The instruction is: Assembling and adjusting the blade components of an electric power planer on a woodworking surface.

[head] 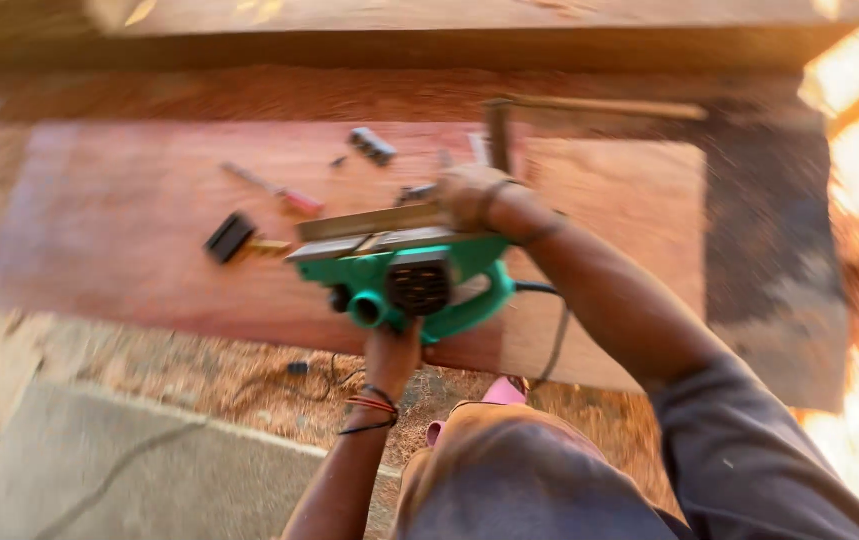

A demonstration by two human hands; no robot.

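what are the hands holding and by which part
Both hold the green electric hand planer, turned on its side above the reddish wooden board: the left hand grips its underside, the right hand its top edge.

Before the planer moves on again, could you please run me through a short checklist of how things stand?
1. Left hand under the green electric planer, gripping its body: ok.
2. Right hand on the planer's upturned metal sole: ok.
3. Cord hanging off the plank edge, away from the sole: ok.
4. Reddish plank holds loose things, a screwdriver and a dark block: not ok.
5. Blade condition: cannot tell, the picture is blurred.
6. Switch position: cannot tell.
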